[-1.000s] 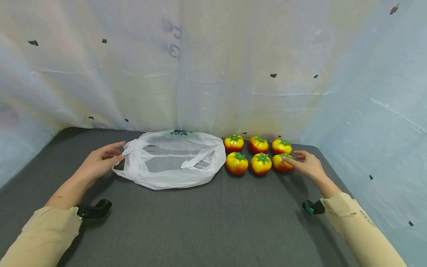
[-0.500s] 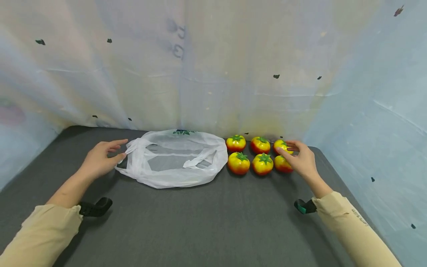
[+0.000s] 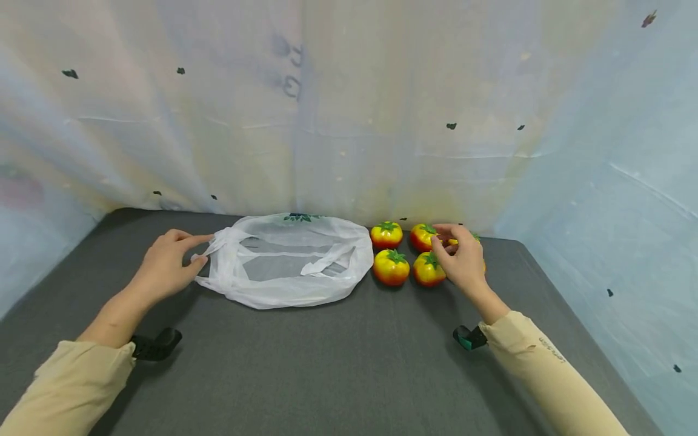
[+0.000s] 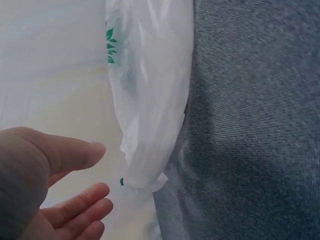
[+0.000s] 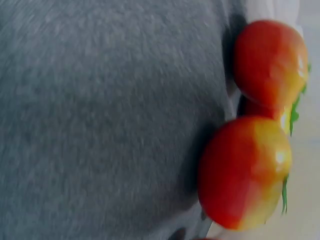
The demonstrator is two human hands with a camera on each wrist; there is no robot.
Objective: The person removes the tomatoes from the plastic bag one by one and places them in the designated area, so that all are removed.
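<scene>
A white plastic bag [image 3: 297, 297] with a green leaf print lies spread on the dark table, its handles to the left. Beside those handles is my left hand [image 3: 166, 266], thumb and fingers apart; the left wrist view shows a gap between the hand and the bag [image 4: 155, 90]. Several yellow-and-red tomatoes with green tops stand in two rows right of the bag. My right hand [image 3: 463, 260] hovers with loosely bent fingers over the right part of the rows, near the back middle tomato [image 3: 422, 237]. It partly hides the rightmost tomatoes. In the right wrist view, tomatoes [image 5: 242, 172] stand unheld.
The dark table [image 3: 338, 369] stretches in front of the bag and tomatoes. A pale sheet [image 3: 371, 121] hangs right behind them, and a light blue sheet [image 3: 616, 200] closes off the right side. A black wrist strap [image 3: 158, 345] juts out below my left forearm.
My right hand has moved left across the tomatoes, from the front right one over the back right one to near the back middle one. The left hand has shifted slightly toward the bag handles.
</scene>
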